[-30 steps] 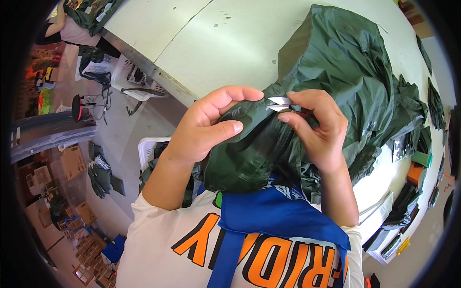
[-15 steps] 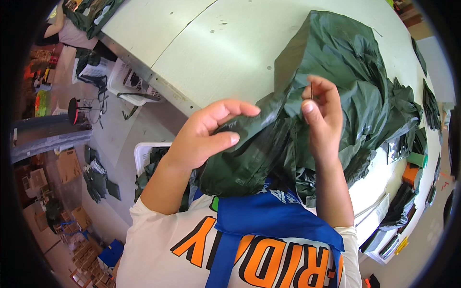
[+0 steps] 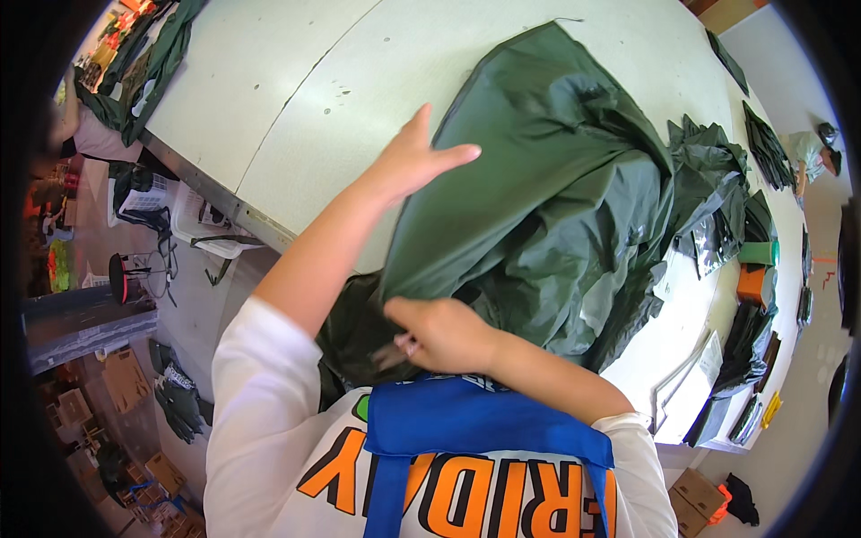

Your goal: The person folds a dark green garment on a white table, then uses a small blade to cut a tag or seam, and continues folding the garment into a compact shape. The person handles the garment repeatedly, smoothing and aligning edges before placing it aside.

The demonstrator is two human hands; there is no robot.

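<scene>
Two hands on green garment, left hand flat, right hand gripping hem, orange box beyond.

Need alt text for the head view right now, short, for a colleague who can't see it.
A person's left hand lies flat on a dark green garment spread over a pale table, while the right hand grips its near edge together with small metal snips.

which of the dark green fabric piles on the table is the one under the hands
The big green garment nearest the person: the left hand lies flat on its edge and the right hand grips its near hem. The smaller dark piles lie untouched farther right.
</scene>
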